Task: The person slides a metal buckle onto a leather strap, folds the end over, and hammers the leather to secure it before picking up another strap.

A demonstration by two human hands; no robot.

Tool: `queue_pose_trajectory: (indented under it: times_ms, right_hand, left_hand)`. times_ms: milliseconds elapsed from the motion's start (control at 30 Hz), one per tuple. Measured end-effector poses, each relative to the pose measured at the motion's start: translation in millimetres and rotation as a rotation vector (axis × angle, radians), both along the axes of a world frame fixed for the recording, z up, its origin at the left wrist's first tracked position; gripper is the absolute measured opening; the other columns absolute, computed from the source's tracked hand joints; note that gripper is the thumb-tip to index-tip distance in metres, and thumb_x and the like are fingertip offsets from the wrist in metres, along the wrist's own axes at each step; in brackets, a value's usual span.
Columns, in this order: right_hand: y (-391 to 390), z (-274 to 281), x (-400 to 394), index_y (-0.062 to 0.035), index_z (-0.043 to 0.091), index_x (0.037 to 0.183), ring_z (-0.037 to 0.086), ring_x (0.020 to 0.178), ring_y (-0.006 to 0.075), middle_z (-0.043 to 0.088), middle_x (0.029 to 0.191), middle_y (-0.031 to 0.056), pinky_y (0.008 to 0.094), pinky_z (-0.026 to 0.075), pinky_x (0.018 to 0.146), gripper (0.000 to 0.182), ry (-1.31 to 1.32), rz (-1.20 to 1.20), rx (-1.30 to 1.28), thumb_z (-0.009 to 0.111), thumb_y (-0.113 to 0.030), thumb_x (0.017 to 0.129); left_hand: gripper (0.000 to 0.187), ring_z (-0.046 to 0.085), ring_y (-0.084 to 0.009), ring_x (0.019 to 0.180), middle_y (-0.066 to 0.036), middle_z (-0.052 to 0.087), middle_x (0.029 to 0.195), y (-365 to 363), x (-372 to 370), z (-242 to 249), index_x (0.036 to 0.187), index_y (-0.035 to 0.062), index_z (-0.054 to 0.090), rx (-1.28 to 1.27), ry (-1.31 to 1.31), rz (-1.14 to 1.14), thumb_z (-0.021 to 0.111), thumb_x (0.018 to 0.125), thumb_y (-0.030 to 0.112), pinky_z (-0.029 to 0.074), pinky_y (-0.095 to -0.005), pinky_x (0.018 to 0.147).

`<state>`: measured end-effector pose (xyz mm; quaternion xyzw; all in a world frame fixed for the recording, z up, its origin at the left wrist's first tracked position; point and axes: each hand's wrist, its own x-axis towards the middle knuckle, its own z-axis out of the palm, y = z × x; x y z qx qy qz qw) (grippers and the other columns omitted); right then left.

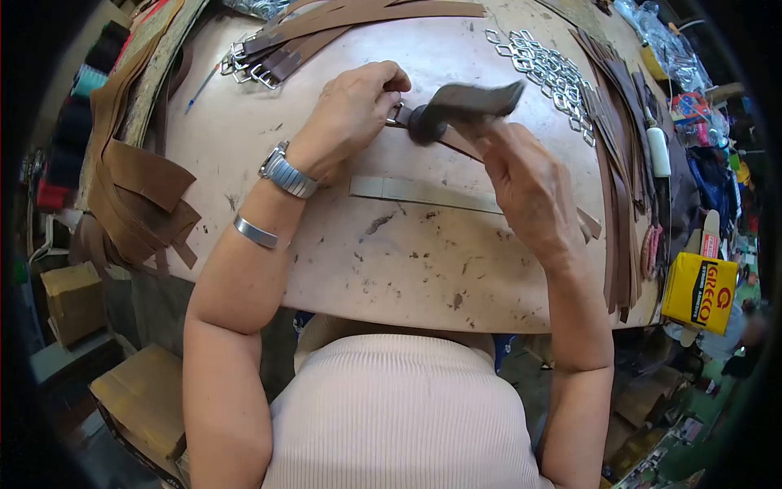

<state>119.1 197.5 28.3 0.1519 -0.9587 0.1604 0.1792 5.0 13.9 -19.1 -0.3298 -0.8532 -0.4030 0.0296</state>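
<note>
My left hand is closed at the buckle end of a brown leather strap, thumb and fingers beside the small metal buckle. In my right hand is a cobbler's hammer, smeared by motion. Its round face is just right of the buckle, overlapping the strap in this view. The hammer's handle is mostly hidden by my fist. Below the strap lies a long pale flat strip, its right part passing behind my right hand.
Finished-looking straps with buckles lie at the far left of the worktable. Metal rings are spread at the far right, beside bundled leather strips. Leather pieces hang over the left edge. A yellow tin stands at right.
</note>
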Motion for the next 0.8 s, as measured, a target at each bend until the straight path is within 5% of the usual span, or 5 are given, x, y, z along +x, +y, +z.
queue_pose_trajectory:
  times_ms: [167,433,633,700,800]
  right_hand:
    - [-12.6,4.9,45.9,-0.0286,0.050,0.118,0.046,0.050,0.0116,0.047,0.071,0.0024,0.0253,0.039,0.043,0.037,0.142,0.235,0.180,0.053,-0.020,0.082]
    - [-26.3,-28.7,73.8,-0.0231,0.052,0.114,0.051,0.084,0.0177,0.050,0.095,0.0073,0.0314,0.037,0.075,0.039,0.059,0.475,0.105,0.055,-0.025,0.075]
    - [17.8,-17.2,32.4,-0.0111,0.051,0.116,0.052,0.092,0.0213,0.049,0.116,0.0100,0.0400,0.035,0.081,0.042,-0.030,-0.126,-0.053,0.056,-0.009,0.074]
    - [34.7,-8.3,28.1,-0.0091,0.048,0.118,0.054,0.095,0.0215,0.049,0.118,0.0111,0.0402,0.035,0.082,0.044,-0.351,-0.222,0.012,0.055,-0.007,0.074]
    - [49.1,1.4,22.1,-0.0077,0.045,0.121,0.047,0.108,0.0241,0.048,0.119,0.0108,0.0396,0.033,0.089,0.047,-0.181,-0.221,-0.002,0.053,-0.004,0.074]
  left_hand:
    - [0.016,0.054,-0.0161,0.071,-0.005,0.055,0.080,-2.9,6.6,6.4,0.088,0.0038,0.058,-0.108,0.076,-0.080,0.062,0.074,0.009,0.044,-0.0278,0.065]
    - [0.015,0.056,-0.0187,0.067,-0.007,0.058,0.073,2.3,9.8,16.5,0.083,0.0040,0.055,-0.005,-0.097,-0.122,0.063,0.071,0.005,0.045,-0.0276,0.062]
    - [0.015,0.059,-0.0217,0.070,-0.008,0.060,0.080,12.6,23.5,34.0,0.086,0.0053,0.058,0.152,0.119,-0.280,0.059,0.073,-0.002,0.047,-0.0295,0.061]
    - [0.014,0.059,-0.0234,0.069,-0.007,0.060,0.084,13.0,27.3,41.4,0.085,0.0062,0.059,0.166,0.098,-0.273,0.058,0.074,-0.002,0.048,-0.0313,0.061]
    - [0.016,0.059,-0.0240,0.067,-0.007,0.060,0.084,7.4,17.0,32.4,0.085,0.0073,0.060,0.165,0.216,-0.288,0.056,0.074,-0.003,0.047,-0.0316,0.059]
